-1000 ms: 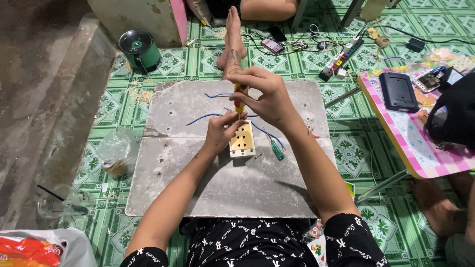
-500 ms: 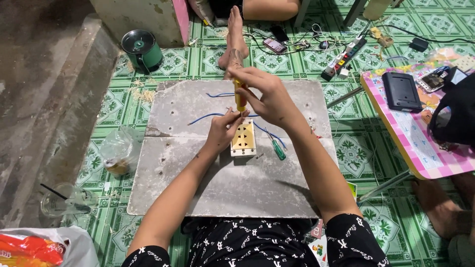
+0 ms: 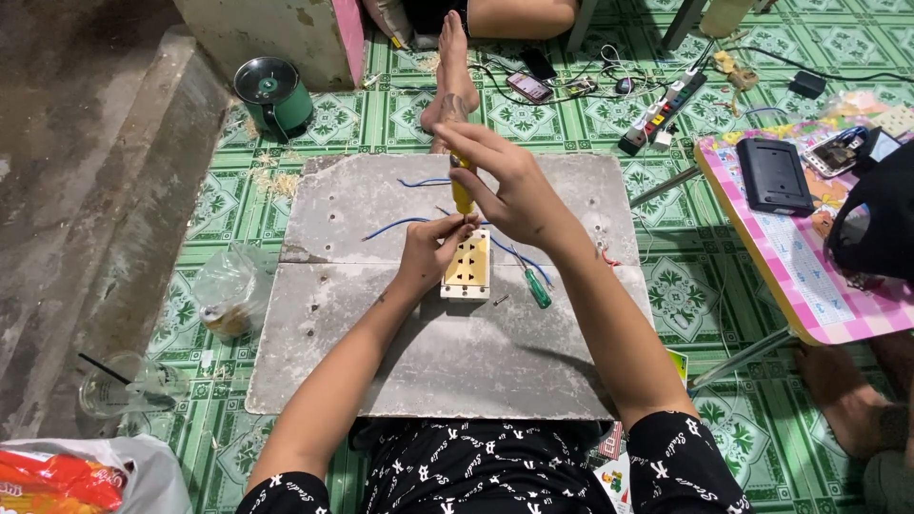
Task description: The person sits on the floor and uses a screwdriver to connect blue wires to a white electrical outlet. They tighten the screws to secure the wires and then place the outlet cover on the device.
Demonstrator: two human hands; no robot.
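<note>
A cream wall socket (image 3: pixel 467 267) lies on a grey board (image 3: pixel 447 352) laid on the floor. My right hand (image 3: pixel 505 181) grips a yellow-handled screwdriver (image 3: pixel 462 192) held upright, its tip down at the socket's top edge. My left hand (image 3: pixel 430 249) pinches the socket's top left corner beside the tip. Blue wires (image 3: pixel 400 224) run out from under the hands across the board. A green-handled screwdriver (image 3: pixel 536 286) lies just right of the socket.
A green round tin (image 3: pixel 274 95) stands at the back left. Another person's foot (image 3: pixel 447 71) rests beyond the board, near a power strip (image 3: pixel 659 112) and phone (image 3: pixel 528 88). A pink low table (image 3: pixel 809 286) with a dark device (image 3: pixel 774 175) is at right. Plastic bag (image 3: pixel 227 290) and cup (image 3: pixel 124 385) left.
Both hands stay at the socket; the right hand with the yellow screwdriver has shifted only slightly. Nothing was picked up or let go.
</note>
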